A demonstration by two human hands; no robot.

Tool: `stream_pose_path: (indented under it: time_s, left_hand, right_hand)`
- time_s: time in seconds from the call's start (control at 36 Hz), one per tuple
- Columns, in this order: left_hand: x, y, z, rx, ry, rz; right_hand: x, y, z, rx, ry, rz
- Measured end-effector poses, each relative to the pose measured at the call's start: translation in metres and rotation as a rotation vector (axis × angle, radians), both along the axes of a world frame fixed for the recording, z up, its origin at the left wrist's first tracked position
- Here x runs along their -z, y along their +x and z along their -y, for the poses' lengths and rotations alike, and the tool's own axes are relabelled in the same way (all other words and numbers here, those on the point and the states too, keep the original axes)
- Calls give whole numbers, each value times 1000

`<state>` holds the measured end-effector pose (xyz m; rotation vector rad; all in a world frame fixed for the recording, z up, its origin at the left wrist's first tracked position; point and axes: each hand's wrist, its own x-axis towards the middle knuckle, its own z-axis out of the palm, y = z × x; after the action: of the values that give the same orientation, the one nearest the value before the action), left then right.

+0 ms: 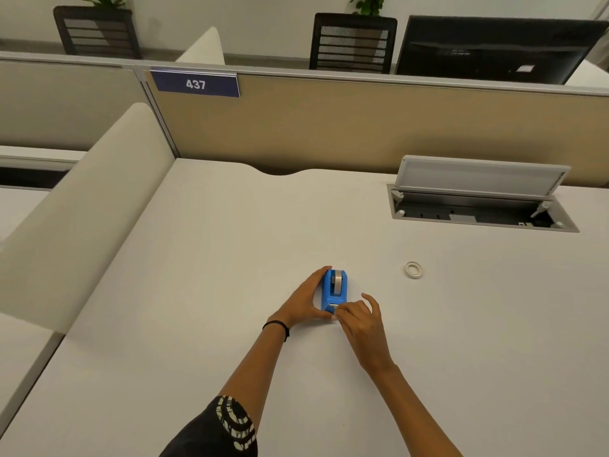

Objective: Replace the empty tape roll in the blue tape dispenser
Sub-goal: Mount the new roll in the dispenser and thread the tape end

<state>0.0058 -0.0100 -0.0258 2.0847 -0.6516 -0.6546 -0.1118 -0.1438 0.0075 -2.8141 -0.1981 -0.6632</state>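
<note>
Closest to the viewer, a patterned black-and-white sleeve (230,423) covers the upper part of the left arm, and both bare forearms reach forward over a pale desk (197,291). A thin black band (278,326) circles the left wrist.

The left hand (301,303) is cupped around the left side of the blue tape dispenser (333,293), which stands on the desk. Its thumb lies along the dispenser's near end, and its fingers (321,273) curl up the far left side, gripping the body. The right hand (359,319) comes in from the right. Its thumb and first fingertips (339,312) are pinched together at the dispenser's near end, beside the small metal cutter. Whether they hold a tape end is too small to tell. The remaining fingers of that hand spread loosely upward and apart.

A grey tape roll (337,281) sits in the dispenser's cradle, just beyond the left fingertips.

Farther off, to the right of the right hand and well apart from it, a small pale ring, an empty tape core (413,269), lies flat on the desk.

Beyond that, a cable box (478,206) is set into the desk with its lid raised. At the back stands a tan partition (362,127) bearing a blue sign (196,84) reading 437.
</note>
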Motion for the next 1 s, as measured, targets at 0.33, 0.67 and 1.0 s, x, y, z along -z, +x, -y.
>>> stream_pose_path:
  time_s: [0.33, 0.67, 1.0]
  left_hand:
    - [-1, -1, 0, -7, -4, -5]
    - [-4, -8, -2, -14, 0, -19]
    - [-18, -17, -10, 1, 75, -28]
  right_hand:
    - [4, 1, 1, -13, 11, -5]
    - [3, 3, 2, -35, -2, -20]
    - [-8, 1, 2, -88, 46, -134]
